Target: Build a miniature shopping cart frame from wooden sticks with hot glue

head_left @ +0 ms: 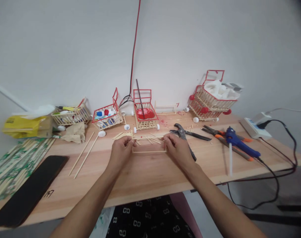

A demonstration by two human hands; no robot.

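A small rectangular frame of thin wooden sticks [149,151] is held up between my two hands over the middle of the wooden table. My left hand [122,148] pinches its left end, fingers closed. At the right end, my right hand [176,147] grips the frame between thumb and fingers. Short cut sticks [152,139] lie just behind the frame. Beyond them stands a small stick cart with a red rim [145,122], holding a red container and a dark rod.
More stick carts stand left [108,119] and right [211,102] along the wall. Pliers [181,132], a blue glue gun [239,142] and a power strip [255,128] lie right. Two long sticks [86,155], a black phone [31,188] and wrapped sticks [18,165] lie left.
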